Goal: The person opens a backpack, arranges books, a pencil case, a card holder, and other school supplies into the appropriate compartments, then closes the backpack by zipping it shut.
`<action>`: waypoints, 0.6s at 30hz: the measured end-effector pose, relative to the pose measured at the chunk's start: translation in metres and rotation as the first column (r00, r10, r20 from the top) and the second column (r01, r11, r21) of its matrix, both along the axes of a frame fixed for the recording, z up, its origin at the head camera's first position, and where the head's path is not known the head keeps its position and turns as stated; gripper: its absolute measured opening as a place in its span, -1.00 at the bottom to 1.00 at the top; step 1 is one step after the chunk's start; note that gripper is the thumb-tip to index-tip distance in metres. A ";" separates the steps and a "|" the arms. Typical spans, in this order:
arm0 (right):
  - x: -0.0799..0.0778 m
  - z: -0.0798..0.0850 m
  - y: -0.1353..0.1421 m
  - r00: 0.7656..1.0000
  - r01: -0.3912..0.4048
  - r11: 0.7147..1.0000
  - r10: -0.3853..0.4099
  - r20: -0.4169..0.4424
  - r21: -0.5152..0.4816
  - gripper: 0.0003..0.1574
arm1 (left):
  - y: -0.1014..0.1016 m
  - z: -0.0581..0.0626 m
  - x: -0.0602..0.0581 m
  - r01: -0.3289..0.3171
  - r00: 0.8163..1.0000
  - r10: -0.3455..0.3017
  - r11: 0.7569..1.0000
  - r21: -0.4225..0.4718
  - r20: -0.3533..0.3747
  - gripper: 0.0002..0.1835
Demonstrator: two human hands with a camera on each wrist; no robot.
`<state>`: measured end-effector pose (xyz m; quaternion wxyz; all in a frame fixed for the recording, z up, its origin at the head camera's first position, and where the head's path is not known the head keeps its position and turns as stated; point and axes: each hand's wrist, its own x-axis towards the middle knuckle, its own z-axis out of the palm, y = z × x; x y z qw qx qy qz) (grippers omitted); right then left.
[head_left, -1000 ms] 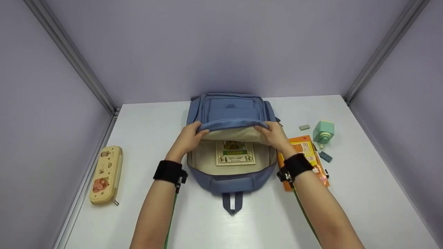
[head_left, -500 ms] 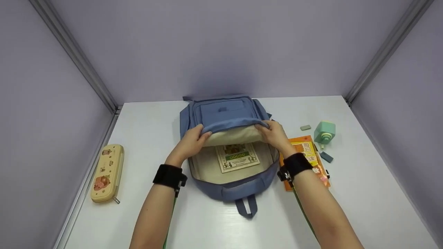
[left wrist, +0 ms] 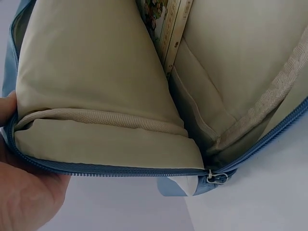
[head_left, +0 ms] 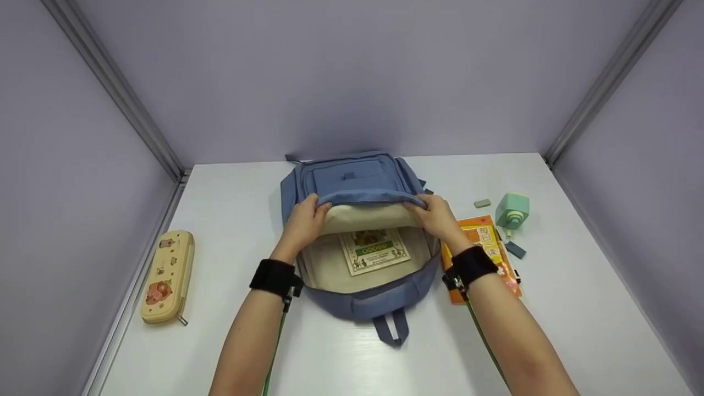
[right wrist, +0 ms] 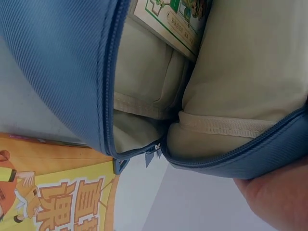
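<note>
A blue backpack (head_left: 352, 179) lies on the white table with its main compartment unzipped and its beige lining showing. My left hand (head_left: 303, 223) grips the left side of the raised front flap's edge, thumb on the lining side. On the flap's right side, my right hand (head_left: 437, 217) pinches the same edge. Inside the backpack rests a book (head_left: 377, 256) with a green title band, its upper part hidden under the flap. In the left wrist view, the zipper pull (left wrist: 216, 178) hangs at the opening's corner.
A yellow pencil case (head_left: 169, 278) lies at the far left. To the right are an orange book (head_left: 484, 236), partly behind my right wrist, a green bottle-shaped object (head_left: 513, 212), a grey block (head_left: 482, 203) and a dark blue block (head_left: 516, 249). Walls stand behind and at both sides.
The backpack has turned, its top end shifting left and its handle loop swinging right, while both hands keep hold of the flap. The book inside has tilted with it.
</note>
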<state>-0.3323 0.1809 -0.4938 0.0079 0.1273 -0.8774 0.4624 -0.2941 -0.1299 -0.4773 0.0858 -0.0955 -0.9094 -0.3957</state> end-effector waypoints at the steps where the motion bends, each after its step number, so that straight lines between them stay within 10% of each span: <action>1: 0.001 0.001 0.001 1.000 -0.007 1.000 0.007 -0.004 0.004 -0.68 | 0.000 0.000 -0.001 -0.008 1.000 0.008 1.000 0.011 0.004 -0.68; 11: 0.011 0.019 0.027 0.998 -0.036 0.997 0.033 -0.045 -0.068 -0.44 | -0.002 0.002 -0.009 -0.060 0.996 0.051 0.990 0.131 0.070 -0.64; 18: 0.012 0.023 0.068 0.989 0.145 0.989 -0.144 -0.007 0.028 -0.19 | -0.003 0.003 -0.010 -0.100 0.991 0.082 0.980 0.174 0.109 -0.63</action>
